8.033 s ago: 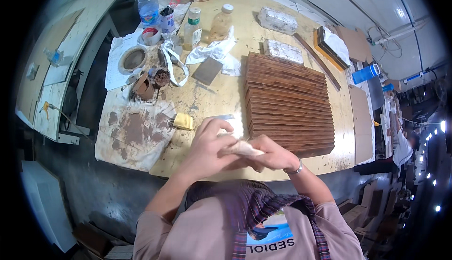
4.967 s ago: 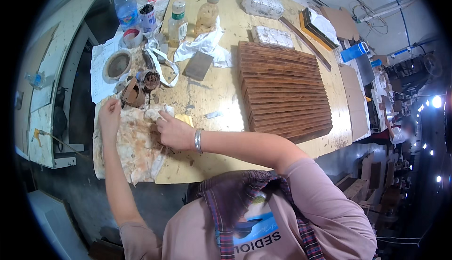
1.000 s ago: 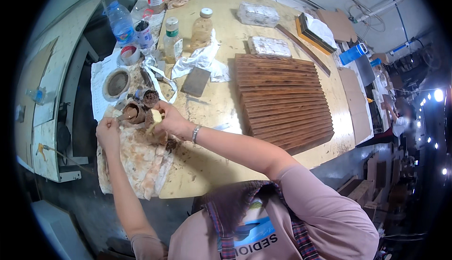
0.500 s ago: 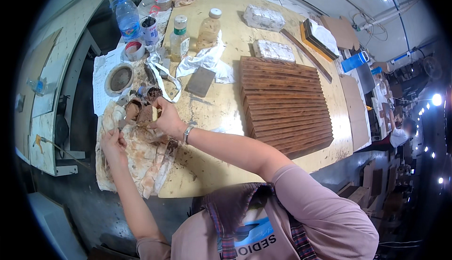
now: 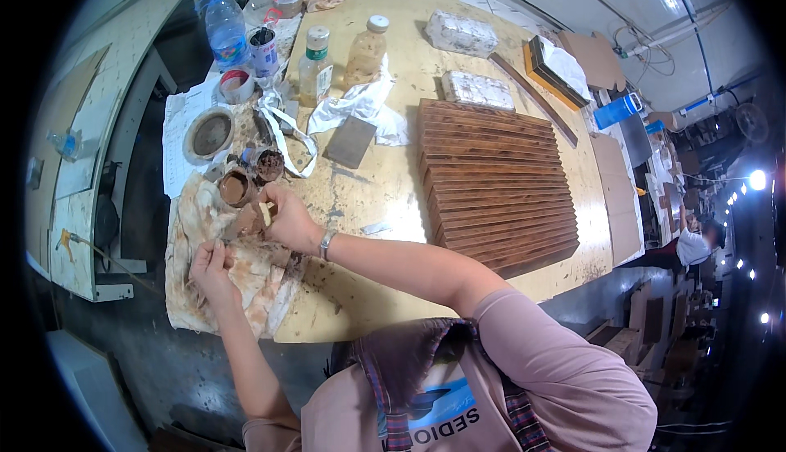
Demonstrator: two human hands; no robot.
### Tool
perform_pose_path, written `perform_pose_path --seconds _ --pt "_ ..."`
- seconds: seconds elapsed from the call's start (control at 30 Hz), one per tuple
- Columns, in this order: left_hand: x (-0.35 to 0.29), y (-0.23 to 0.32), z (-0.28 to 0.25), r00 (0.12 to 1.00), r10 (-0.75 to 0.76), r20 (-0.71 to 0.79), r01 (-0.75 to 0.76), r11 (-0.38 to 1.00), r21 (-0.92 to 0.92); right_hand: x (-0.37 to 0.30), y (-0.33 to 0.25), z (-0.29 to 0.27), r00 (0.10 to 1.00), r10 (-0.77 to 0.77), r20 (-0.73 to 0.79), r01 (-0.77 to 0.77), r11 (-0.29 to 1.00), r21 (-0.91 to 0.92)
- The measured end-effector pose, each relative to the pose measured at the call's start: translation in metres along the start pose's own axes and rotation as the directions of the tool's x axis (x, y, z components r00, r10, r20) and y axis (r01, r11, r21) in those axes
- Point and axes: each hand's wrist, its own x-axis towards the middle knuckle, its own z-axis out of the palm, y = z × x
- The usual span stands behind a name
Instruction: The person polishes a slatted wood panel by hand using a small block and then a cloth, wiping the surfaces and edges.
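My right hand [image 5: 293, 221] is closed round a brown-smeared flat piece with a pale edge [image 5: 265, 214], perhaps a scraper; its exact kind is unclear. Close by on the left, the fingers of my left hand [image 5: 214, 276] pinch together over the stained cloth [image 5: 260, 284]; what they hold, if anything, I cannot make out. Just beyond both hands stand a small cup of brown paste [image 5: 235, 187] and a second cup with dark brown, crumbly contents [image 5: 269, 164].
Behind the cups are a round bowl [image 5: 210, 134], a tape roll [image 5: 236, 86], several bottles and a white rag [image 5: 360, 116]. A grey square block [image 5: 350, 142] lies right of them. A ridged brown wooden panel [image 5: 499, 182] takes up the table's right side. Another person [image 5: 694, 243] is far right.
My left hand has moved right and slightly nearer to me, toward my right hand. My right hand has shifted slightly, still holding the pale-edged piece, and the paste cup shows more fully.
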Motion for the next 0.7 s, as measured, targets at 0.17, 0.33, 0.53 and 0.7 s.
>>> perform_pose_path --seconds 0.17,0.33,0.53,0.7 --pt "0.034 -0.007 -0.009 0.995 0.009 -0.096 -0.007 1.000 0.026 -0.006 0.009 -0.004 0.997 -0.008 0.075 0.003 0.997 0.078" --pt "0.070 -0.004 0.001 1.000 -0.029 -0.010 0.029 0.998 0.055 -0.014 0.008 -0.016 0.996 -0.017 0.088 0.017 1.000 -0.002" --pt "0.089 -0.006 0.016 0.998 -0.066 -0.005 0.066 0.994 0.088 -0.023 0.004 -0.024 0.996 -0.001 0.089 -0.004 0.998 0.061" --pt "0.085 0.007 0.018 0.991 -0.133 0.006 0.127 0.961 0.245 -0.028 0.000 -0.027 0.993 0.047 0.108 -0.060 0.991 0.120"
